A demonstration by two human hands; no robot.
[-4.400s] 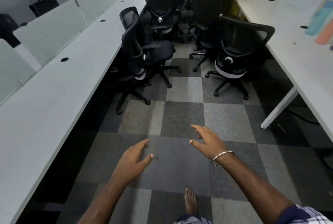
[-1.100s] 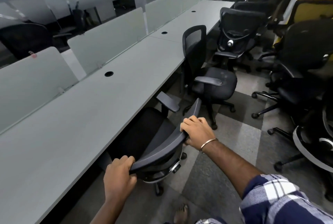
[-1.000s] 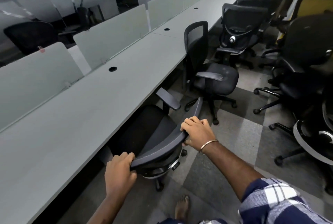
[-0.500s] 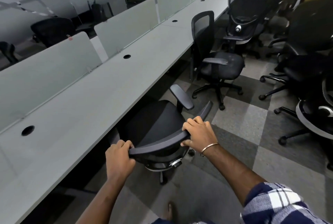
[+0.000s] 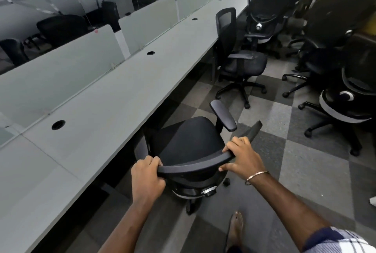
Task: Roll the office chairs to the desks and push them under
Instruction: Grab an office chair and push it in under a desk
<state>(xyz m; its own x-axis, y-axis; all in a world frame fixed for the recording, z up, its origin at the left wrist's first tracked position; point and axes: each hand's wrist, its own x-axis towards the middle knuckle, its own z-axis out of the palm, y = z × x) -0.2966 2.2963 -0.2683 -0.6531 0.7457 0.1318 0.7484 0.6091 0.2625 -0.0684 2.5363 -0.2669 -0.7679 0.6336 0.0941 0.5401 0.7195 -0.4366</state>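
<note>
A black office chair (image 5: 187,143) stands right in front of me, its seat facing the long grey desk (image 5: 97,110) on my left. Its front edge and left armrest sit at the desk's edge, partly under it. My left hand (image 5: 145,179) grips the left end of the backrest's top rim. My right hand (image 5: 243,158) grips the right end of the same rim, a metal bangle on that wrist. The chair's right armrest (image 5: 223,115) sticks up beyond my hands.
A second black chair (image 5: 238,59) stands farther along the desk, sideways to it. Several more black chairs (image 5: 343,81) crowd the right and far side of the aisle. Frosted dividers (image 5: 61,69) run along the desk's back. My bare foot (image 5: 235,230) is on the checkered carpet.
I have walked backward along the desk with the chair, both hands keeping their grip on the backrest. The chair has turned to face the desk more squarely and come out from under it.
</note>
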